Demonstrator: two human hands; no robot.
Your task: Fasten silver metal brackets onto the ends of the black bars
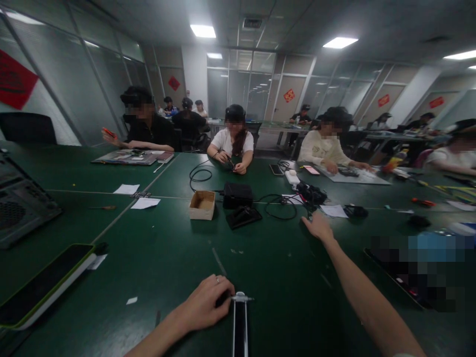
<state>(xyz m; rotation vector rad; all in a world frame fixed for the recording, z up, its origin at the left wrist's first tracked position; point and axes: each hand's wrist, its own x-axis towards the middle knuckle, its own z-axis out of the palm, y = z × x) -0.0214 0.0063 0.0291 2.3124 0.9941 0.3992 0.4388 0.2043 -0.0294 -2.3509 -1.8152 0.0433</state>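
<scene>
My left hand (pixel 208 302) rests on the green table with curled fingers. Its fingertips meet the near-centre end of a long, narrow, dark bar with white edges (pixel 240 322), which has a thin crosspiece at its tip. Stretched far forward, my right hand (pixel 319 227) has its thumb and fingers drawn together at a small greyish thing that is too blurred to name. Just beyond that hand lies a tangled black cable bundle (pixel 311 194), and a white paper slip (pixel 334 211) is to its right. A looped black cable (pixel 279 208) lies to its left.
An open cardboard box (pixel 202 205) stands beside a black box-shaped device (pixel 237 195) and a flat black piece (pixel 243 217). A green-edged tablet-like device (pixel 48 285) lies at left, below a computer case (pixel 24 198). Several people sit across the table. A white power strip (pixel 292 177) lies farther back.
</scene>
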